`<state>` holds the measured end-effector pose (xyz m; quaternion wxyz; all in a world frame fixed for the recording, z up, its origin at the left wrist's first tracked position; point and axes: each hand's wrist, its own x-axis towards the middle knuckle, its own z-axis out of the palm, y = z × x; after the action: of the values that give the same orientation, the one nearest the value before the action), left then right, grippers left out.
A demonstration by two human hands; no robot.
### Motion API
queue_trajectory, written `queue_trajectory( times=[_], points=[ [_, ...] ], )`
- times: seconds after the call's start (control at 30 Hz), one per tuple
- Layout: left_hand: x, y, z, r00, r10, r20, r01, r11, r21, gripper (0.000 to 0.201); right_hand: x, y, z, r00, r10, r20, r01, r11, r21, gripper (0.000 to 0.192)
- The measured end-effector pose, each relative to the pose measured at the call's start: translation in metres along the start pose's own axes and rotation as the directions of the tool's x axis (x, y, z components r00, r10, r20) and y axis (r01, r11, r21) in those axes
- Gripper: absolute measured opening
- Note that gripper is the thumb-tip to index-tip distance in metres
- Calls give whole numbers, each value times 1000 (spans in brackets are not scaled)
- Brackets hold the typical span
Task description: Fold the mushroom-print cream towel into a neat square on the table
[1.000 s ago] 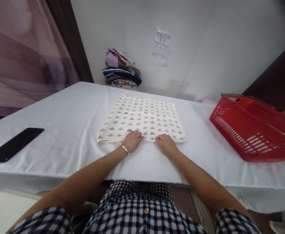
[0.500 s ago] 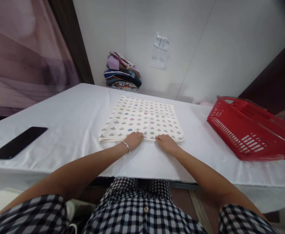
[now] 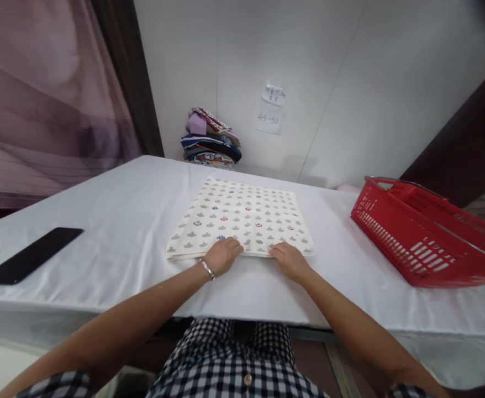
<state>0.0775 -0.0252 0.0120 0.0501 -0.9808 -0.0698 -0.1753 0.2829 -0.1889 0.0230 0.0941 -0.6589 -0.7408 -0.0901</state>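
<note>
cream patterned cloth (image 3: pixel 242 215) is lying flat in layers on the white-covered bench (image 3: pixel 118 226), with both hands touching its near edge.
the left hand (image 3: pixel 222 256), wearing a silvery bracelet (image 3: pixel 206 268), is resting at that edge left of the middle, and the right hand (image 3: pixel 289 261) is resting farther along it, a gap separating the two; on each, the fingers are bending slightly and lying close together against the cloth, but their undersides are not showing, so i cannot tell whether they are pinching it. a black slab (image 3: pixel 31 255) is lying well apart to the left, a red basket (image 3: pixel 395 240) is standing to the right, and stacked fabrics (image 3: pixel 211 145) are sitting by the bench's far edge.
</note>
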Motion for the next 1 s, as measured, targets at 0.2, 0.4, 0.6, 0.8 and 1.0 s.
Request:
queue_trajectory(
  times=[0.2,0.4,0.6,0.8,1.0],
  points=[
    [-1,1,3,996,-87,8,87,978,-187,32,8,-18,17,1000,-11,-21,9,996,-94,24],
    [-2,1,-5,994,-107,-26,100,976,-195,33,22,-30,31,991,-32,-127,24,998,-64,18],
    [-12,-3,0,992,-112,52,115,993,-39,25,25,-29,33,993,-33,-111,29,999,-35,20],
    [-10,-9,0,987,-139,79,140,990,-2,24,27,-35,29,997,3,-82,-8,998,-68,22],
    [-44,-38,-8,985,-165,-44,168,984,63,36,-8,-1,25,988,-11,-155,-1,997,-75,29]
  ],
)
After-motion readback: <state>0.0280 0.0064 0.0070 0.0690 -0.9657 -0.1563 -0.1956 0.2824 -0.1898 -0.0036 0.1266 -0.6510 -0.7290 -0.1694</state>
